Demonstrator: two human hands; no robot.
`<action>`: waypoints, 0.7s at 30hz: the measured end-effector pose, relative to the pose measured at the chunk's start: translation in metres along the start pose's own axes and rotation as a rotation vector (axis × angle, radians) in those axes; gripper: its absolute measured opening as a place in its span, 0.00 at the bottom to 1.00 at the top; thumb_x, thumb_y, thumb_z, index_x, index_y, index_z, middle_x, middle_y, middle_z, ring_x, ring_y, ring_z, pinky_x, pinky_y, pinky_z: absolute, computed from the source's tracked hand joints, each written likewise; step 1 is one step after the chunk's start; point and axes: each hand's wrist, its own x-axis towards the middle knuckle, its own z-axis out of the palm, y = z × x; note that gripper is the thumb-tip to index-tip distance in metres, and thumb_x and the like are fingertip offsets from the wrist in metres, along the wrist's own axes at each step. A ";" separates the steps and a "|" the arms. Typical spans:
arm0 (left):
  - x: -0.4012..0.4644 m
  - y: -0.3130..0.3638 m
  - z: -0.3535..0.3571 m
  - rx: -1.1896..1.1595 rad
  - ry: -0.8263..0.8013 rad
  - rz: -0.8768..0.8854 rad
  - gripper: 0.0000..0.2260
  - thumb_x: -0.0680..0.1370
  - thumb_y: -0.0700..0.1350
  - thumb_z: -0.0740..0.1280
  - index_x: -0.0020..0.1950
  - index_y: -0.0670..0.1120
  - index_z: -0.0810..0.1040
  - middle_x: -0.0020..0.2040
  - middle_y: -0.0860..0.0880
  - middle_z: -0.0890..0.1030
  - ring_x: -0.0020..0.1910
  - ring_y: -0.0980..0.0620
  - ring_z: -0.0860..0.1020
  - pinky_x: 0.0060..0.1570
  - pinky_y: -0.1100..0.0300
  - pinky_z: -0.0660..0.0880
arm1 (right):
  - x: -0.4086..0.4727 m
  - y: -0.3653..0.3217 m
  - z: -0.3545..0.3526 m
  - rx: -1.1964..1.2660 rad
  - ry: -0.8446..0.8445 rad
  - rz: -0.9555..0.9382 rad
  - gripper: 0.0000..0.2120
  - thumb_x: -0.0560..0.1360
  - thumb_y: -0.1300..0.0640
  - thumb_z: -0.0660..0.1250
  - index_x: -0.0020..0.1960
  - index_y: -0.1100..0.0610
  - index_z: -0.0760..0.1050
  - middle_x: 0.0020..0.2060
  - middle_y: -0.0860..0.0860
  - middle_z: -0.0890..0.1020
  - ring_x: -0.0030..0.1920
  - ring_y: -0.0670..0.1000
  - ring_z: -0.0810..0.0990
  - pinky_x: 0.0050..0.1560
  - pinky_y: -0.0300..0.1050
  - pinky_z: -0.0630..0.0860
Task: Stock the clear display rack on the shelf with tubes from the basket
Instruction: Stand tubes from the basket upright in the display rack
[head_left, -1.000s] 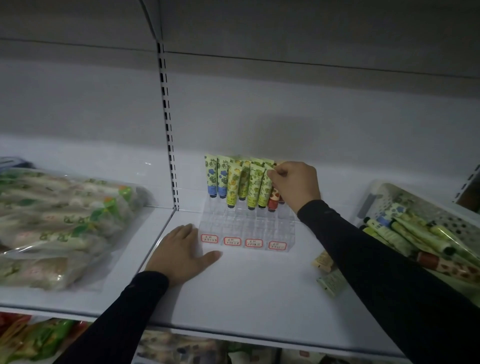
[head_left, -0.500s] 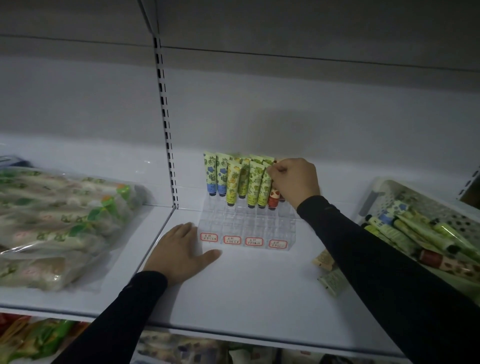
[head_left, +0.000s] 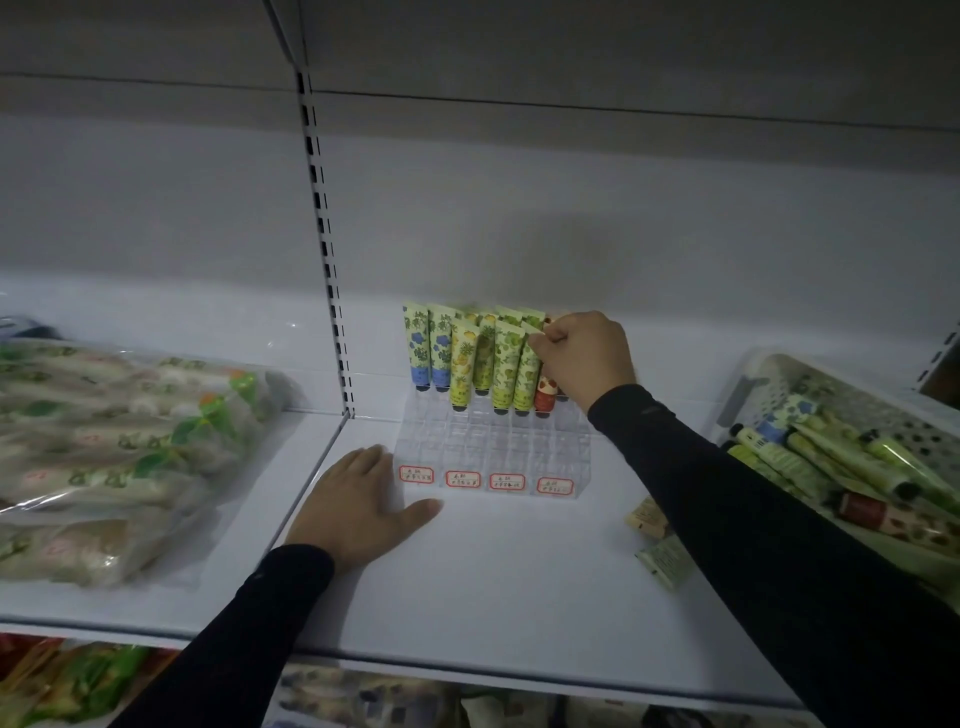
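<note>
My right hand (head_left: 584, 358) is at the rack's (head_left: 488, 447) back right, fingers curled, pinching the top edge of a green tube (head_left: 525, 374) standing in the rear rows. A red tube (head_left: 544, 395) stands just beside it, under my knuckles. Blue, yellow and green tubes fill the back; the front steps, above four red-bordered labels, hold nothing. My left hand (head_left: 361, 512) lies flat on the shelf (head_left: 493, 587), fingers straight, touching the rack's front left corner. Basket (head_left: 769, 379) of tubes at far right, near the shelf edge. Two loose sachets (head_left: 657, 540) lie between rack and basket. Bagged goods (head_left: 114, 457) left of the upright.
</note>
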 end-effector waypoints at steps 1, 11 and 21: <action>0.000 0.000 0.000 -0.003 0.000 -0.001 0.40 0.65 0.76 0.49 0.68 0.54 0.73 0.66 0.51 0.73 0.68 0.53 0.67 0.68 0.62 0.60 | 0.000 -0.001 -0.001 -0.018 -0.006 0.000 0.14 0.75 0.55 0.69 0.37 0.65 0.81 0.34 0.57 0.82 0.37 0.56 0.82 0.46 0.53 0.81; -0.003 0.002 -0.007 -0.048 -0.049 -0.038 0.31 0.69 0.73 0.58 0.64 0.55 0.75 0.61 0.54 0.76 0.65 0.54 0.70 0.66 0.61 0.64 | -0.014 -0.008 -0.027 0.045 0.084 -0.033 0.16 0.77 0.49 0.67 0.42 0.60 0.83 0.35 0.51 0.85 0.36 0.50 0.83 0.45 0.45 0.79; -0.021 0.023 -0.026 -0.181 0.133 -0.146 0.31 0.72 0.66 0.62 0.60 0.42 0.81 0.60 0.45 0.81 0.60 0.46 0.77 0.59 0.58 0.69 | -0.077 0.036 -0.088 -0.178 0.012 -0.140 0.15 0.77 0.47 0.67 0.57 0.55 0.81 0.53 0.51 0.81 0.48 0.46 0.77 0.53 0.38 0.72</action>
